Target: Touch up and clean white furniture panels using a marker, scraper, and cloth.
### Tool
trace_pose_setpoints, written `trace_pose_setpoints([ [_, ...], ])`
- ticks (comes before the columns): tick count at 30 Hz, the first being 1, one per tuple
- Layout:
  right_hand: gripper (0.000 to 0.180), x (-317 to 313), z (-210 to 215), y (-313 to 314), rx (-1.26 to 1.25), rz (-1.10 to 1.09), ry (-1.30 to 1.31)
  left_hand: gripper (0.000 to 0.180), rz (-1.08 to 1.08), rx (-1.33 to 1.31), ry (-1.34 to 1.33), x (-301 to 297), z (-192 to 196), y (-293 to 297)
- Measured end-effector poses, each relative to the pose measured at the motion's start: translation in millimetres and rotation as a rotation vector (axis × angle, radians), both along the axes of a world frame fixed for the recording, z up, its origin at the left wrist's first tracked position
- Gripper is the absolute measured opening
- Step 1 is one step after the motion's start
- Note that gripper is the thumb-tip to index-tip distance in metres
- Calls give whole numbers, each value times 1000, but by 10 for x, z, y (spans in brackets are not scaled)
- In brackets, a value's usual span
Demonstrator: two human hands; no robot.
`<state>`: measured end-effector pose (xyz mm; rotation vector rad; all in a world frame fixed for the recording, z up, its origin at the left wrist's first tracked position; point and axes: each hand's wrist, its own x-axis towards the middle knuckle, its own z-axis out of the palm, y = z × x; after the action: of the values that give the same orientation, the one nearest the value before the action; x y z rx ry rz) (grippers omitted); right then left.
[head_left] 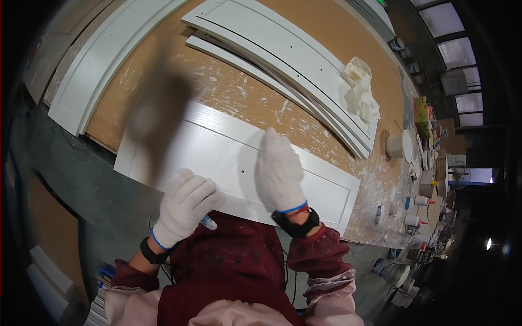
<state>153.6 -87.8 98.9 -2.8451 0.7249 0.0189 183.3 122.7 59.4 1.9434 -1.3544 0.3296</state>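
L hand point(187, 204) has fingers curled at near edge of white panel point(321, 190), a bluish bit point(208, 222) poking out below, can't tell if gripped; R hand point(280, 168) rests on panel face, fingers together, can't tell if holding anything; panel lies flat at near side of counter point(228, 92), prob. stiff, fairly light, slick w/ gloves, finish easily scuffed, so best taken by opp. short edges; beyond, stacked panels point(293, 60) w/ cream cloth point(360, 89) limit room, tub point(399, 145) to R, blurred dark thing point(157, 108) blocks view of panel's L part
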Motion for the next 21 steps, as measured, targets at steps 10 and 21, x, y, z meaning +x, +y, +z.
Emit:
trace_pose_setpoints([
  [10,31,94,64,-366,250,105,-363,27,27,22,-13,-8,-55,44],
  [21,19,-69,77,-192,156,236,6,23,49,73,-14,-20,-42,43],
])
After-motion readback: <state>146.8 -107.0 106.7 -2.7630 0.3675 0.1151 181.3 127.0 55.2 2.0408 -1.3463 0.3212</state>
